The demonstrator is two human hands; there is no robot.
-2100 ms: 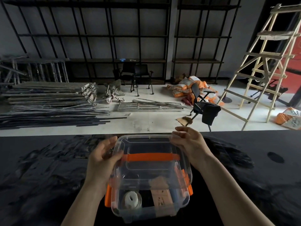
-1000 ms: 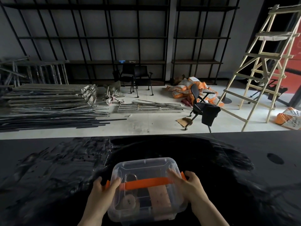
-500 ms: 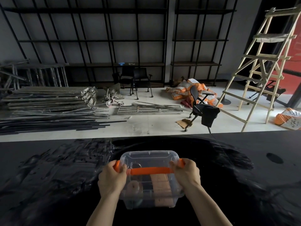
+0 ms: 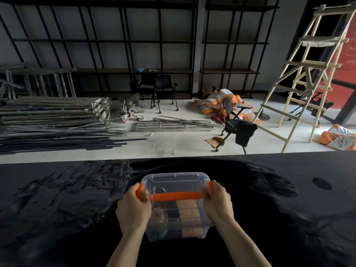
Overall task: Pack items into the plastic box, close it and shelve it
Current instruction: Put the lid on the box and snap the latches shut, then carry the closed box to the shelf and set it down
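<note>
A clear plastic box point(image 4: 174, 182) with its lid on rests on the black table point(image 4: 57, 199) in front of me. An orange handle point(image 4: 176, 195) lies across the lid. My left hand point(image 4: 133, 211) grips the orange latch point(image 4: 139, 190) on the box's left side. On the right side, my right hand point(image 4: 218, 204) grips the other orange latch point(image 4: 211, 186). Through the clear wall I see a roll of tape point(image 4: 159, 215) and a tan cardboard packet point(image 4: 187, 211) inside.
Beyond the table's far edge lies a light floor with stacked metal bars point(image 4: 54, 120), black chairs point(image 4: 234, 126), orange sacks point(image 4: 223, 105) and a wooden ladder point(image 4: 308, 74). Black metal shelving point(image 4: 134, 45) lines the far wall.
The lid went down onto the box and the box came to rest on the table. Both hands slid from the lid's top to the orange side latches.
</note>
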